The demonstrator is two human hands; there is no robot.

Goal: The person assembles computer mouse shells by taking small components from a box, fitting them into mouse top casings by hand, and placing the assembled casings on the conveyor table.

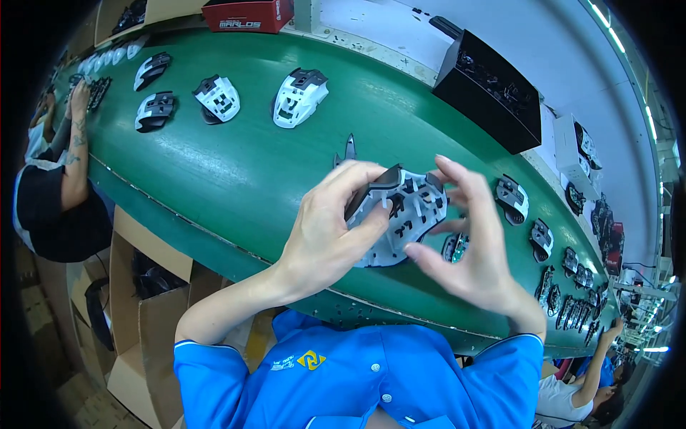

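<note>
My left hand (325, 229) grips a computer mouse shell (407, 229) over the green work surface, its thumb pressed on the inside. The shell's ribbed pale-grey underside faces me, with dark panels at its edges. Around the shell's right side curves my right hand (475, 243), its fingers apart and its thumb near the rim; whether a fingertip touches it is hard to tell. Partly hidden behind that hand lies a mouse part with a green circuit board (459, 248). Just beyond my left hand is a dark pointed piece (350, 146).
White-and-black mouse shells (300, 99) lie at the far left, more mouse parts (541, 239) along the right. A black bin of small parts (493, 89) and a red box (248, 16) stand at the back edge. Cardboard boxes (146, 314) stand lower left; co-workers (61, 179) sit at both ends.
</note>
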